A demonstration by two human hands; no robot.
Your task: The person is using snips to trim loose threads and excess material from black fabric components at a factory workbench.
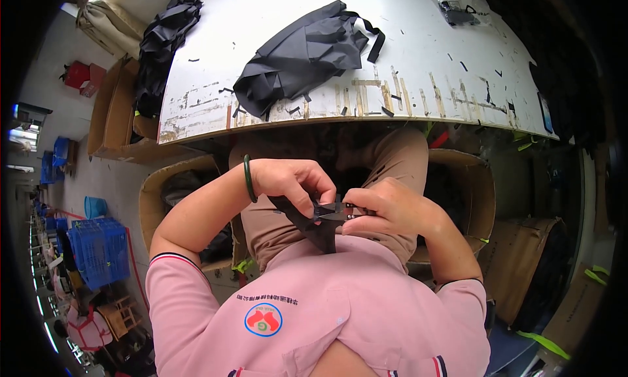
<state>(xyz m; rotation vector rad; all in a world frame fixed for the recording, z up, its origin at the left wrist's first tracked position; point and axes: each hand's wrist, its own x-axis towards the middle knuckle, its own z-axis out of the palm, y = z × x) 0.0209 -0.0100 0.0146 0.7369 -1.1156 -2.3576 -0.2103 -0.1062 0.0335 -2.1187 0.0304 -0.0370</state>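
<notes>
My left hand (294, 180), with a green bangle at the wrist, pinches a black fabric strap piece (311, 225) over my lap. My right hand (386, 210) grips small metal thread snips (339, 213), their tips against the black fabric. Both hands meet close to my chest, below the table edge. On the white worktable (418, 63) lies a black fabric bag (304, 53) with a loose strap.
A pile of black fabric (160, 46) hangs off the table's left end. Cardboard boxes (160, 194) stand on both sides of my knees. Blue plastic crates (98, 249) sit on the floor at left. Black scraps dot the tabletop.
</notes>
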